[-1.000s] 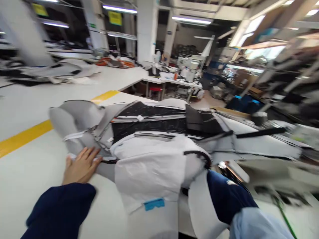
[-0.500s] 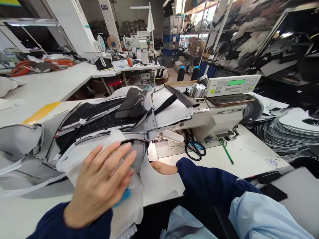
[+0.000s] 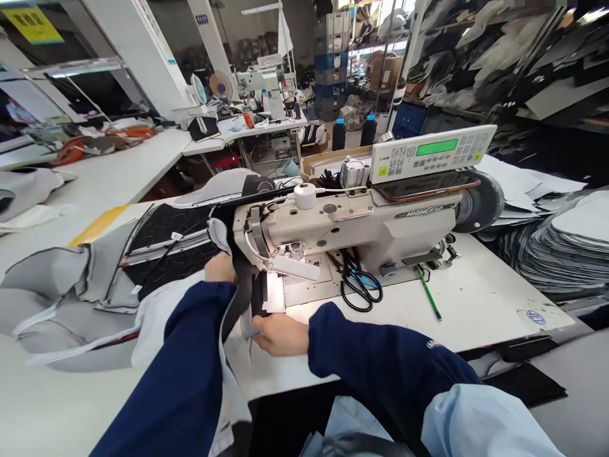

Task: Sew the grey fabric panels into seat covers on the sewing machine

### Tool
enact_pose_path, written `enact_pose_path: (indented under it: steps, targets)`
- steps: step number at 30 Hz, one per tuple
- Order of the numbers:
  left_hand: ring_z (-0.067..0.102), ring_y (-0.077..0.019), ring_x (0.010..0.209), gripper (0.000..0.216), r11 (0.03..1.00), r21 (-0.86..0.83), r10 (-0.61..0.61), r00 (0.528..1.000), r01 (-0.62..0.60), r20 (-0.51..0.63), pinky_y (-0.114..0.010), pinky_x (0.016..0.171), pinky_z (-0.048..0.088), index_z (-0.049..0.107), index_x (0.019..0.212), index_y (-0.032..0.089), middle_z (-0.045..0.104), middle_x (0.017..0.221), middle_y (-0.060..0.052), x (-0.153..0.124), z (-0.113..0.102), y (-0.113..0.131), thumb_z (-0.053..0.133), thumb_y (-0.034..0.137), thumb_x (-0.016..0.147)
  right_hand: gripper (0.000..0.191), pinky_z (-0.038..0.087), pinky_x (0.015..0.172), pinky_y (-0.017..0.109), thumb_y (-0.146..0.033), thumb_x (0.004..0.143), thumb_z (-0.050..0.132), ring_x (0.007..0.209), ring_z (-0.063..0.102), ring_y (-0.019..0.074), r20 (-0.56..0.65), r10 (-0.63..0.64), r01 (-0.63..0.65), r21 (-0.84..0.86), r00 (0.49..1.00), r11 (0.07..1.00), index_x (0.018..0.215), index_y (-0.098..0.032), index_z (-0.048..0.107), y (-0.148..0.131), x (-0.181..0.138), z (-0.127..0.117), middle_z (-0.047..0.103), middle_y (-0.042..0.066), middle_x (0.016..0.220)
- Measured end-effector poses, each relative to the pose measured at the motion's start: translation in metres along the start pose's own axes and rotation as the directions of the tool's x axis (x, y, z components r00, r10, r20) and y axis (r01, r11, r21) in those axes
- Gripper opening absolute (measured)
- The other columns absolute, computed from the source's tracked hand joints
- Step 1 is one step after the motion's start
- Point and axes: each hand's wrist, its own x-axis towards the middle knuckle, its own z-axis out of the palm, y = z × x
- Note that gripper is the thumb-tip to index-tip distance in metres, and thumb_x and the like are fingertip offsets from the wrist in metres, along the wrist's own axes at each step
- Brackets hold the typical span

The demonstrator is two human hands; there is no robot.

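Note:
A large grey and black padded fabric piece (image 3: 107,273) with white edges lies to the left of the sewing machine (image 3: 333,219). My left hand (image 3: 219,268) is closed on the fabric's raised edge, beside the machine head; its fingertips are partly hidden. Lower down, in front of the needle area, my right hand (image 3: 280,333) pinches the near edge of the same fabric between thumb and fingers. Black-handled scissors (image 3: 362,293) rest on the machine bed, and a green pen (image 3: 429,295) lies to the right of them.
A control panel (image 3: 435,152) with a green display and a phone (image 3: 425,186) sit on top of the machine. Stacked cut pieces (image 3: 561,251) stand at the right. Two dark thread cones (image 3: 339,134) are behind the machine. Another worktable (image 3: 137,162) runs along the left.
The fabric has been pulled left off the machine arm, uncovering the machine head. My left hand went from spread above the fabric to gripping its edge. My right hand shifted left.

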Motion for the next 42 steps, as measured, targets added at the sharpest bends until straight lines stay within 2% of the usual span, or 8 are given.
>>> enact_pose_path:
  steps: [4, 8, 10, 14, 17, 26, 31, 42]
  targets:
    - [0.061, -0.0174, 0.076, 0.038, 0.996, -0.034, -0.079, 0.996, 0.081, 0.047, -0.029, 0.065, 0.05, 0.061, 0.097, 0.013, 0.06, 0.084, -0.009, -0.053, 0.012, 0.008, 0.028, 0.03, 0.088, 0.046, 0.032, 0.105, 0.039, -0.021, 0.08, 0.055, 0.127, 0.037, 0.0269, -0.125, -0.222, 0.189, -0.231, 0.967, 0.954, 0.121, -0.002, 0.048, 0.005, -0.03, 0.039, 0.043, 0.019, 0.134]
    - [0.055, -0.0213, 0.101, 0.036, 0.979, -0.192, -0.121, 0.944, 0.063, -0.306, -0.037, 0.087, 0.048, 0.052, 0.117, 0.014, 0.055, 0.111, -0.012, -0.084, -0.033, 0.029, 0.036, 0.03, 0.089, 0.05, 0.035, 0.104, 0.04, -0.029, 0.085, 0.053, 0.127, 0.037, 0.0276, -0.172, -0.24, 0.179, -0.309, 0.955, 0.934, 0.126, -0.003, 0.046, 0.014, -0.033, 0.06, 0.041, 0.016, 0.136]
    - [0.053, -0.0223, 0.107, 0.035, 0.974, -0.176, 0.064, 0.924, -0.14, -0.378, -0.041, 0.096, 0.042, 0.051, 0.12, 0.02, 0.054, 0.118, -0.009, -0.086, -0.056, 0.051, 0.038, 0.026, 0.088, 0.04, 0.035, 0.104, 0.04, -0.026, 0.089, 0.047, 0.126, 0.039, 0.0267, -0.233, -0.246, 0.155, -0.351, 0.941, 0.924, 0.123, -0.005, 0.049, 0.016, -0.029, 0.064, 0.044, 0.015, 0.135]
    - [0.062, -0.0191, 0.079, 0.032, 0.819, -0.149, 0.566, 0.823, -0.554, 0.048, -0.042, 0.095, 0.042, 0.066, 0.08, 0.019, 0.067, 0.079, -0.005, -0.089, -0.065, 0.091, 0.036, 0.028, 0.088, 0.032, 0.035, 0.103, 0.042, -0.022, 0.092, 0.038, 0.121, 0.044, 0.0251, -0.273, -0.306, 0.17, -0.426, 0.912, 0.889, 0.114, -0.006, 0.056, 0.016, -0.028, 0.067, 0.05, 0.017, 0.128]
    - [0.058, -0.0135, 0.054, 0.04, 0.81, -0.232, 0.587, 0.743, -0.539, 0.323, -0.032, 0.078, 0.051, 0.06, 0.058, 0.017, 0.061, 0.056, -0.001, -0.097, -0.055, 0.101, 0.035, 0.023, 0.089, 0.035, 0.036, 0.102, 0.044, -0.021, 0.091, 0.039, 0.121, 0.043, 0.0277, -0.284, -0.325, 0.178, -0.44, 0.902, 0.88, 0.117, -0.002, 0.052, 0.014, -0.032, 0.066, 0.048, 0.021, 0.129]
    - [0.05, -0.0211, 0.118, 0.052, 0.865, 0.128, 0.44, 0.856, -0.485, 0.272, -0.026, 0.084, 0.052, 0.054, 0.118, 0.01, 0.054, 0.127, -0.011, -0.072, -0.015, 0.098, 0.032, -0.006, 0.073, 0.053, 0.036, 0.098, 0.051, -0.039, 0.091, 0.042, 0.114, 0.048, 0.0369, -0.285, -0.316, 0.15, -0.481, 0.905, 0.864, 0.116, 0.008, 0.05, 0.015, -0.04, 0.055, 0.052, 0.03, 0.117]
    - [0.05, -0.0218, 0.119, 0.053, 0.873, 0.112, 0.432, 0.86, -0.474, 0.272, -0.034, 0.092, 0.049, 0.054, 0.119, 0.012, 0.055, 0.126, -0.011, -0.063, 0.01, 0.091, 0.032, -0.005, 0.074, 0.052, 0.038, 0.096, 0.05, -0.037, 0.092, 0.039, 0.111, 0.051, 0.0363, -0.298, -0.33, 0.124, -0.545, 0.896, 0.829, 0.115, 0.008, 0.051, 0.017, -0.037, 0.064, 0.054, 0.028, 0.116]
    - [0.062, -0.0168, 0.093, 0.037, 0.897, -0.07, 0.424, 0.894, -0.436, -0.145, -0.032, 0.086, 0.05, 0.068, 0.094, 0.018, 0.069, 0.098, -0.004, -0.075, 0.039, 0.082, 0.035, 0.008, 0.08, 0.036, 0.043, 0.087, 0.049, -0.017, 0.091, 0.035, 0.101, 0.058, 0.0329, -0.386, -0.372, 0.097, -0.571, 0.844, 0.815, 0.105, 0.009, 0.056, 0.014, -0.039, 0.07, 0.06, 0.029, 0.105]
